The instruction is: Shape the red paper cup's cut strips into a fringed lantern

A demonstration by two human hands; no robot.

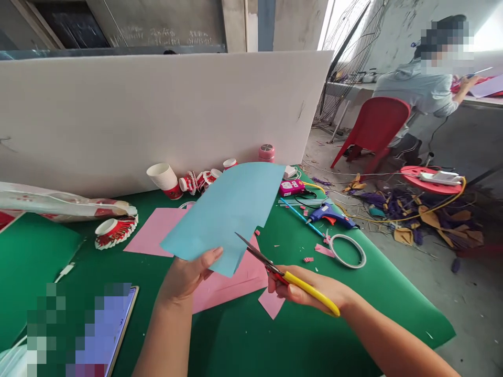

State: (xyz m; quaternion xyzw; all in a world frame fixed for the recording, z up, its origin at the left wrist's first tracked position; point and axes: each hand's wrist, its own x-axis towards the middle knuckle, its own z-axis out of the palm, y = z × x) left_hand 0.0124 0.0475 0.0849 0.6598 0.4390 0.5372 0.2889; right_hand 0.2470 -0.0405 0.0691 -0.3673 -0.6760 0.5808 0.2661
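Note:
A light blue sheet of paper is raised over the table, its lower edge pinched by my left hand, thumb on top. The sheet curves, and a cut runs into its lower right side. My right hand is closed on a pair of scissors with yellow and red handles. Their blades point up and left, with the tips at the blue sheet near the cut. Beneath lie a pink sheet of paper and a small pink piece beside my right hand.
On the green tabletop are a blue glue gun, a roll of tape, paper cups and a phone. A white board stands behind. To the right, a person sits on a red chair.

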